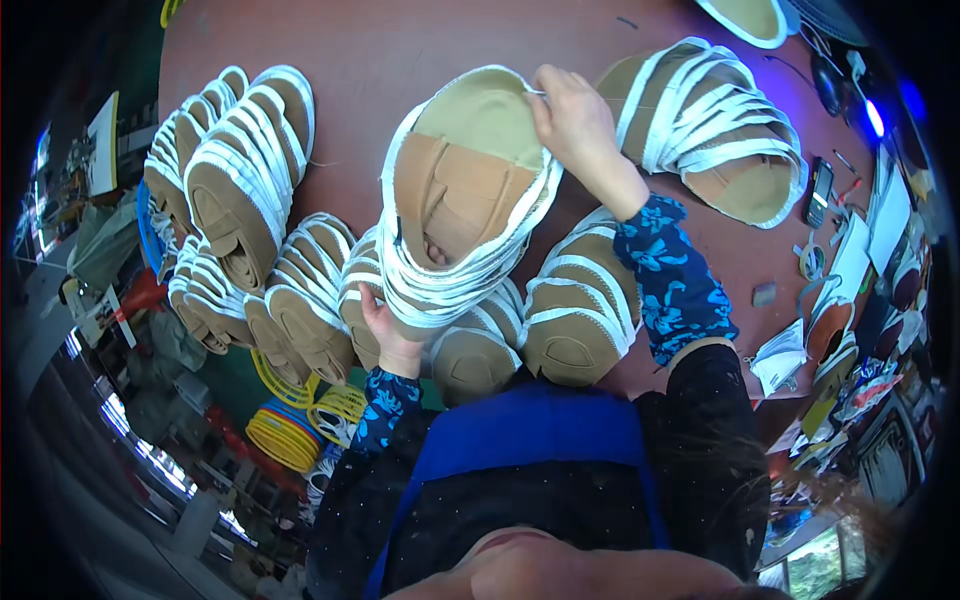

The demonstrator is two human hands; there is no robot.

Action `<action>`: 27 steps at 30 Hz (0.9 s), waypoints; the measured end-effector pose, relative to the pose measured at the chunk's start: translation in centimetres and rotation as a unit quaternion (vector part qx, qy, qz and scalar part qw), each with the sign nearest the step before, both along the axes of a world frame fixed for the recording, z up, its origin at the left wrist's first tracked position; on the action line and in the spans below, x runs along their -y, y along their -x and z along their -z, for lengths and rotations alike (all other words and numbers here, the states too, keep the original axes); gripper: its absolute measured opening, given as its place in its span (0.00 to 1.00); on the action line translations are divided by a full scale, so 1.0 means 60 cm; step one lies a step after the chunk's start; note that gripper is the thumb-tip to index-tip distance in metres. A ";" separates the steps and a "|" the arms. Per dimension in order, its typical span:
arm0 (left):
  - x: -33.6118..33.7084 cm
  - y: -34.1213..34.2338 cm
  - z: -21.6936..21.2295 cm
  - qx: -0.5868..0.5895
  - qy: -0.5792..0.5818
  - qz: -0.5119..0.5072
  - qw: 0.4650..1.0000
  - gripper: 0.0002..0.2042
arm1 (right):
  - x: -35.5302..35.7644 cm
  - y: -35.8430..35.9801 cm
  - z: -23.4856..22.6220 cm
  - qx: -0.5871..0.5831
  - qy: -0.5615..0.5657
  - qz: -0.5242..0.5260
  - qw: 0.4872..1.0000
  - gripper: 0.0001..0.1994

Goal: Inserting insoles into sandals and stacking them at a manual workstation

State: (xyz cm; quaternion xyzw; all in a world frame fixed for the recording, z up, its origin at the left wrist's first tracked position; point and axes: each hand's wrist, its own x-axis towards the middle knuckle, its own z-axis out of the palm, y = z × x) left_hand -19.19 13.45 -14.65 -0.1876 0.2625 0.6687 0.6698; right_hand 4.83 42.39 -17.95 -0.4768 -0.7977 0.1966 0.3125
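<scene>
I hold up a tan sandal upper (465,190), wound round with white elastic strap, on a reddish-brown table (400,50). My left hand (385,325) grips its lower near end from underneath. My right hand (575,125) pinches the white strap at the upper's far rim. Both forearms wear blue flower-patterned sleeves. More strapped tan uppers lie under and around the one I hold.
Piles of strapped tan uppers lie at the left (240,170), the front (580,300) and the far right (715,125). A phone (818,192) and papers lie at the table's right edge. Yellow rings (290,430) sit below the table at the left.
</scene>
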 end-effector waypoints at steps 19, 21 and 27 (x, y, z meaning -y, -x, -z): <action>0.014 0.007 0.023 -0.010 -0.019 0.000 1.000 0.48 | -0.078 0.002 0.041 -0.386 0.307 0.115 0.862 0.20; 0.007 0.002 0.014 -0.022 -0.017 0.002 1.000 0.50 | -0.092 0.009 -0.016 -0.432 0.338 0.126 0.826 0.14; 0.006 0.002 0.028 -0.059 0.000 0.039 0.997 0.48 | -0.147 -0.002 0.071 -0.190 0.206 0.277 0.919 0.09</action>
